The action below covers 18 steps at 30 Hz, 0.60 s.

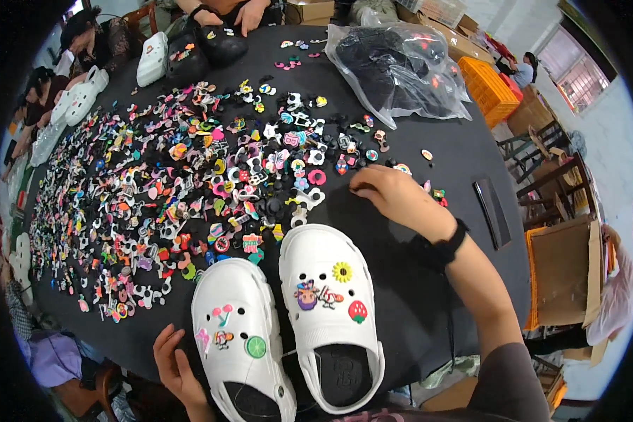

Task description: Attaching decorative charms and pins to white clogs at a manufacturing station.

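Observation:
Two white clogs stand side by side at the table's near edge, toes away from me. The left clog (232, 316) carries cherry, lime-slice, pink bow and small figure charms. On the right clog (327, 264) are a sunflower, a strawberry, a purple character and another small figure. My left hand (179, 369) is beside the left clog, fingers loosely bent and thumb apart, holding nothing. Over the right edge of the charm pile (211, 169), my right hand (394, 197) has its fingers curled together; whatever they pinch, if anything, is hidden.
Loose charms lie near my right wrist, and a black strip-shaped object (492, 213) is at the table's right. A clear plastic bag (401, 67) with dark contents sits at the back. Other people handle black clogs (221, 46) opposite. An orange crate (487, 91) and cardboard boxes stand rightward.

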{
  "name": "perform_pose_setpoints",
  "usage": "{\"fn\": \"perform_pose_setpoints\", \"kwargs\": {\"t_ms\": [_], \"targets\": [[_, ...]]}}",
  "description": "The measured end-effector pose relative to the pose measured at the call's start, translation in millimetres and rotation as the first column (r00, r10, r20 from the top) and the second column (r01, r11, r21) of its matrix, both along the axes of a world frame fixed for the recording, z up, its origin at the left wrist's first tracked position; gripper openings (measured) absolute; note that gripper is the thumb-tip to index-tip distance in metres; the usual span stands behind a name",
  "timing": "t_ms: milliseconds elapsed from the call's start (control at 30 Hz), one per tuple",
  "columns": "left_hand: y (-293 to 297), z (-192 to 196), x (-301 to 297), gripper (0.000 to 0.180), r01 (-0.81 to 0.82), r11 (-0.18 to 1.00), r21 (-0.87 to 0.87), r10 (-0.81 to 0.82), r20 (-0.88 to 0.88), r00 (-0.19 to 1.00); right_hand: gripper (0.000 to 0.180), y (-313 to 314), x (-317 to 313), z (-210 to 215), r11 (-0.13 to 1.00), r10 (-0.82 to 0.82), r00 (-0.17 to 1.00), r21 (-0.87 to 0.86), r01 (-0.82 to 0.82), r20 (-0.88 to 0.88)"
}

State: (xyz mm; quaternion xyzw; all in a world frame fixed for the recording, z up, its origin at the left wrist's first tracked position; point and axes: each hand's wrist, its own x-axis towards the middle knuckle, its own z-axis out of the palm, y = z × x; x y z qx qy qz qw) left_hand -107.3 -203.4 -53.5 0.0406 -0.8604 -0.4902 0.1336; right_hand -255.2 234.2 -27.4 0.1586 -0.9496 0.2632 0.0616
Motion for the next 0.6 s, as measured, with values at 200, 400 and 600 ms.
{"fn": "perform_pose_setpoints", "kwargs": {"t_ms": [200, 400, 600], "targets": [[1.9, -4.7, 0.0, 0.023, 0.063, 0.993, -0.103, -0.067, -0.030, 0.997, 0.008, 44.2, 21.4, 20.9, 0.998, 0.021, 0.996, 0.056, -0.026, 0.091], [4.8, -4.9, 2.3, 0.022, 0.060, 0.996, -0.063, -0.058, 0.042, 0.997, 0.013, 46.6, 37.5, 29.8, 0.982, 0.073, 0.950, -0.190, -0.014, 0.304], [-3.7, -9.2, 2.8, 0.023, 0.033, 0.994, -0.104, -0.029, 0.043, 0.999, 0.017, 21.7, 44.8, 29.2, 0.989, -0.134, 0.967, 0.098, 0.115, 0.217]]}}
